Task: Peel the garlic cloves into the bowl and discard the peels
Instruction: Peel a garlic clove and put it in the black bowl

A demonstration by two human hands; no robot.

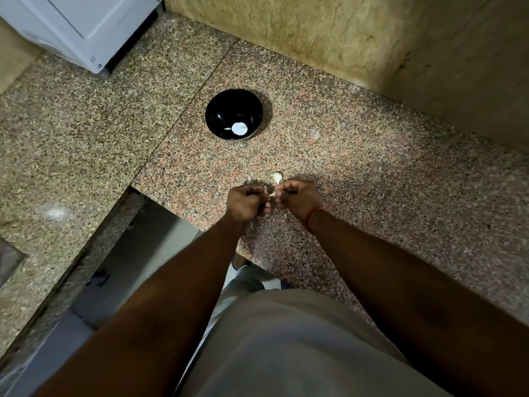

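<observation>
My left hand (pixel 246 202) and my right hand (pixel 297 198) meet over the granite counter, fingers curled. Between their fingertips they pinch a small pale garlic clove (pixel 272 194). Just beyond my right hand an unpeeled clove (pixel 277 177) lies on the counter. A small bit of peel or clove (pixel 249 179) lies beyond my left hand. Farther back stands a black bowl (pixel 217 110). Inside it I see a small pale piece (pixel 227 128) beside a bright white reflection.
The speckled granite counter (pixel 372 173) runs to a beige stone wall (pixel 372 38) at the back and right. A white appliance (pixel 86 27) stands at the far left. The counter's edge drops to a gap (pixel 148 247) left of my arms.
</observation>
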